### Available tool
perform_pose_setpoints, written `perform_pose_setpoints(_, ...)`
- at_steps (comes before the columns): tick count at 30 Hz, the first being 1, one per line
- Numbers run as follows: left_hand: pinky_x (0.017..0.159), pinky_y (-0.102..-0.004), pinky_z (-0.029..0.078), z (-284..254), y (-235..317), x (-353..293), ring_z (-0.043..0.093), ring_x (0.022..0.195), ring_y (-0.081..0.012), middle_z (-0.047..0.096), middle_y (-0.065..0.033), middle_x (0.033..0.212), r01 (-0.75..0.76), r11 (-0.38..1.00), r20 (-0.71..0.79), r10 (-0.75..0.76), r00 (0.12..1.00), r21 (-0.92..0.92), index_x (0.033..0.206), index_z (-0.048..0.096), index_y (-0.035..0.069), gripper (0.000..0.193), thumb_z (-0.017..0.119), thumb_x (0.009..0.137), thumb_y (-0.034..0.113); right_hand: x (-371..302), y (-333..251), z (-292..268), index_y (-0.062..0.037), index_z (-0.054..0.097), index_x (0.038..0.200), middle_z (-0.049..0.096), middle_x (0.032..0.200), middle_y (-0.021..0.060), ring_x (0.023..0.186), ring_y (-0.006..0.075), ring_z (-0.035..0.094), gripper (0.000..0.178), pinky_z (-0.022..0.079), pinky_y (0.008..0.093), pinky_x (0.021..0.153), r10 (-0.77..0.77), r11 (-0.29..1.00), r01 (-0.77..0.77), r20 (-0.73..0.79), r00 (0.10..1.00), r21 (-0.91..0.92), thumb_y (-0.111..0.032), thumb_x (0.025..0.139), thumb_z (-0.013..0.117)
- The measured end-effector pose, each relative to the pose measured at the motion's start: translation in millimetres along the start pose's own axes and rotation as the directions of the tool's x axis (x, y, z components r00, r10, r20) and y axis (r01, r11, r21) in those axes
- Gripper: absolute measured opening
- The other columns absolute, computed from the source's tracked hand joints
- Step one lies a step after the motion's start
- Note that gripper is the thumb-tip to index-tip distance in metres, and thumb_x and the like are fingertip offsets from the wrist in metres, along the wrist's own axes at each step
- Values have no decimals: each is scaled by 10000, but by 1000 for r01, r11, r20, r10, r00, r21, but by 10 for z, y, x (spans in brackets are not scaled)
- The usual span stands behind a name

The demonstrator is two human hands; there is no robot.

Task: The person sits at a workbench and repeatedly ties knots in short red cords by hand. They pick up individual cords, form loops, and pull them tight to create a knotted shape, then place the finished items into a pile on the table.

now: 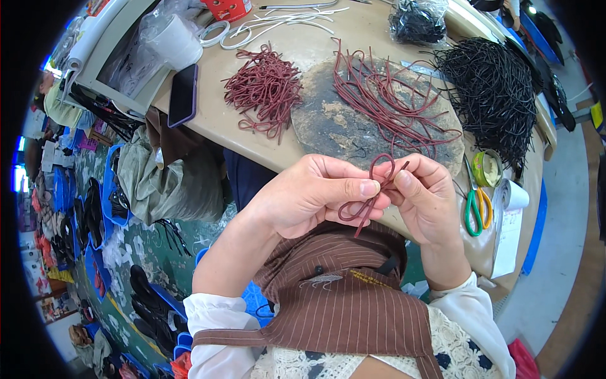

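Note:
Between my two hands a dark red cord (383,158) is bent into loops, held up just in front of the table's near edge. My left hand (322,192) pinches it between thumb and fingers, with a loop and a loose end hanging below. The thumb and fingers of my right hand (424,189) grip the same cord close to its short upper end. Behind my hands, loose red cords (394,101) lie spread over a round, worn dark board (315,120). Left of the board is a pile of looped red cords (262,85).
A bundle of black cords (489,88) lies at the right. Near it are scissors (473,211) with green and orange handles, a tape roll (487,167) and a paper roll (514,194). A phone (183,95) rests at the left edge; white cord (278,25) lies at the back.

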State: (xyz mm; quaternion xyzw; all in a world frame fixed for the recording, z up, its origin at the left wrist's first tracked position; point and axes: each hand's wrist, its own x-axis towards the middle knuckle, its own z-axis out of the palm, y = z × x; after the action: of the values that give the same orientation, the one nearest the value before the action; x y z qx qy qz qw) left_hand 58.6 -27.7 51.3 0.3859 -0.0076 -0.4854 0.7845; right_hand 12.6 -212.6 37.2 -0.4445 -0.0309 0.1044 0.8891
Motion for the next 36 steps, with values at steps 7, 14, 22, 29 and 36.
perform_pose_setpoints(7,631,-306,520,-31,-4,37,626,747,-207,629,-167,825,52,999,3,-52,999,-9,882,598,-47,165,587,812,101,-13,64,-71,16,556,908,599,982,149,866,211,605,125,505,347,768,59,995,-57,-29,998,78,-95,865,520)
perform_pose_setpoints(14,661,-296,523,-140,-18,99,625,767,-183,629,-129,840,25,982,-49,-16,999,187,916,589,-35,204,586,824,147,14,88,-35,24,554,904,604,921,114,811,167,599,101,497,307,751,6,982,-18,-61,998,-187,-58,856,519)
perform_pose_setpoints(22,712,-271,535,-101,-347,88,619,789,-147,618,-108,891,-273,958,-221,286,932,89,924,539,1,108,546,847,77,40,358,-17,-9,473,910,583,948,137,900,157,573,130,482,287,788,-218,968,196,-136,966,-156,27,812,550)
perform_pose_setpoints(29,714,-258,527,2,-485,139,614,782,-154,599,-118,933,-475,880,-291,456,841,9,903,506,-23,86,527,853,44,70,424,22,-24,423,912,573,949,133,911,182,573,188,483,297,800,-226,973,216,-144,964,-81,55,801,552)
perform_pose_setpoints(36,677,-256,519,-190,-470,202,617,750,-146,621,-103,826,-446,866,-361,500,787,227,885,523,-5,82,551,840,56,118,348,-121,-9,438,1050,566,1018,112,947,154,556,285,465,274,814,-185,960,144,-155,970,-238,42,796,557)
